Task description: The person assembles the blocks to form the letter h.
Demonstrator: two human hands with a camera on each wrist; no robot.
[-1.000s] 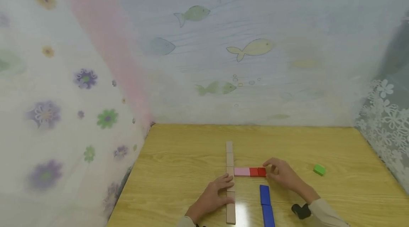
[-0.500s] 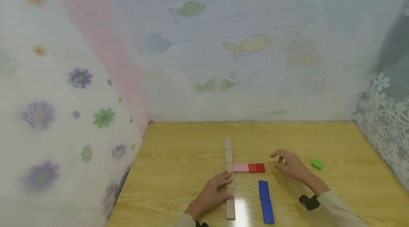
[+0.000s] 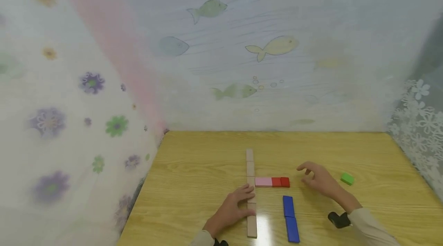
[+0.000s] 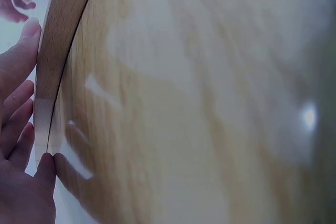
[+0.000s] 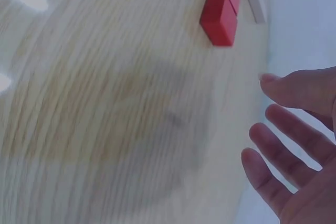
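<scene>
Plain wooden blocks [image 3: 251, 225] lie end to end in a straight row on the table. My left hand [image 3: 231, 208] rests on the row's lower half, fingers and thumb extended onto it; the left wrist view has the fingertips [image 4: 31, 29] against a wooden block [image 4: 55, 40]. A pink block [image 3: 263, 182] branches right from the row, followed by two red blocks [image 3: 285, 182], the outer one slightly askew. To the right of them my right hand [image 3: 320, 178] hovers with loosely bent fingers and nothing in its grasp, apart from the red blocks [image 5: 223, 17] in the right wrist view.
Two blue blocks [image 3: 291, 219] lie end to end below the red ones. A green block [image 3: 347, 178] sits alone beyond my right hand. The wooden table [image 3: 194, 153] meets a painted wall [image 3: 277, 115] at the back and a flowered wall [image 3: 69, 153] at left.
My right hand has drawn away from the outer red block toward the right and now stands apart from it. The left hand stays on the wooden row. The head view has shifted slightly.
</scene>
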